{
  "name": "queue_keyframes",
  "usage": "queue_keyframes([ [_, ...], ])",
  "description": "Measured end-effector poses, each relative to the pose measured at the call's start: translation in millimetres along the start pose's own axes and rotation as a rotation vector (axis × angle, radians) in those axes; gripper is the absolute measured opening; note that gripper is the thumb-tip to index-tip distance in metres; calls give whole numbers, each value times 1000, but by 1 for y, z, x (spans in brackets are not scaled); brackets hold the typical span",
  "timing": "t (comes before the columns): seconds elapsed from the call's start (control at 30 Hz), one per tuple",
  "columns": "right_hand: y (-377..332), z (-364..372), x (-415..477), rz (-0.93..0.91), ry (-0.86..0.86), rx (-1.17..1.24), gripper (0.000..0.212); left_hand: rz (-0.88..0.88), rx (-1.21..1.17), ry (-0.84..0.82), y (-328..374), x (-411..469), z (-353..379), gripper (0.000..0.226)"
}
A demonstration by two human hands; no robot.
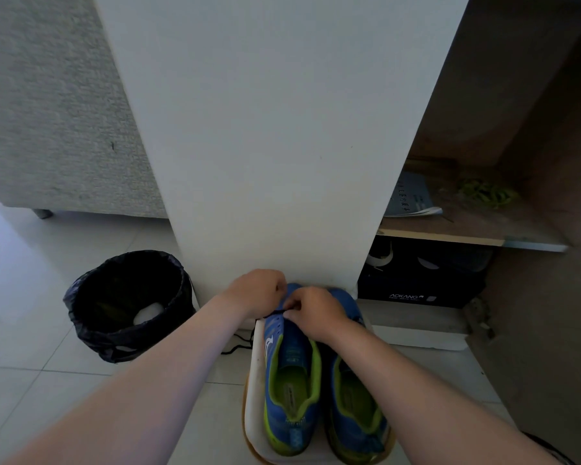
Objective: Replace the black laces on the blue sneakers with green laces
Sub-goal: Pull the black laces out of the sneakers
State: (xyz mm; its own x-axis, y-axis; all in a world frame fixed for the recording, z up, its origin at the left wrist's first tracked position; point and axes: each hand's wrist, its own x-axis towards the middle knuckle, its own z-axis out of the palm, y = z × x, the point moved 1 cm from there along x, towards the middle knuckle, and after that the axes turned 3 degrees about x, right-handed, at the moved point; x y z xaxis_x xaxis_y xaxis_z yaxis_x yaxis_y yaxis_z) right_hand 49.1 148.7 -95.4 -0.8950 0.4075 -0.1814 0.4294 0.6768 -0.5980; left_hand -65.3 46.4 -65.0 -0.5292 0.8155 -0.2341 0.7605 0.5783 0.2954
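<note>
The right hand [312, 313] is pinching the limp, light black lace [271, 313] close to its eyelet, probably the surest hold. The left hand [259, 292] is curling over the sneaker [291, 364]; its grip is unclear.

I find the white panel [275, 146] closing off the far side, just beyond the sneakers [291, 380]. The lined bin [128, 303] stands left; open floor tile [215, 417] lies between it and the sneakers. A black shoebox [420, 286] blocks far right.

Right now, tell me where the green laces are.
In the head view, the green laces lie upper right on the wooden shelf, right of a booklet.
</note>
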Motion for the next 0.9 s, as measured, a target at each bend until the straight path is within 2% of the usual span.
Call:
queue_keyframes([
  [0.23, -3, 2, -1, -4, 52, -43, 12, 59, 38, -145, -3, -3, 8, 19],
  [0.3, -3, 0, 0, 18, 81, -8, 14, 63, 59, -152, -2, -4, 8, 10],
  [0.4, -7, -7, 0, 50, 201, 98, 14, 12, -6, -163, -4, -5, 6, 22],
  [0.47, -8, -14, 1, 62, 320, 188, 12, -21, -93, -147, -7, -3, 3, 21],
  [0.53, -8, -19, 1, 51, 401, 256, 11, -40, -169, -74, -5, -1, -3, 20],
  [0.6, -8, -21, 3, 21, 410, 329, 9, -18, -223, 1, -1, -1, -8, 22],
  [0.73, -17, -23, 4, -90, 481, 466, 7, 14, -201, -142, 7, -2, -4, 14],
  [0.77, -19, -24, 4, -114, 505, 492, 8, 0, -183, -152, 6, -1, -2, 21],
  [0.83, -22, -28, 3, -110, 511, 501, 6, -34, -185, -91, 7, 0, -4, 34],
  [0.9, -21, -29, 3, -30, 441, 513, 11, -63, -296, 36, 10, 0, -14, 34],
])
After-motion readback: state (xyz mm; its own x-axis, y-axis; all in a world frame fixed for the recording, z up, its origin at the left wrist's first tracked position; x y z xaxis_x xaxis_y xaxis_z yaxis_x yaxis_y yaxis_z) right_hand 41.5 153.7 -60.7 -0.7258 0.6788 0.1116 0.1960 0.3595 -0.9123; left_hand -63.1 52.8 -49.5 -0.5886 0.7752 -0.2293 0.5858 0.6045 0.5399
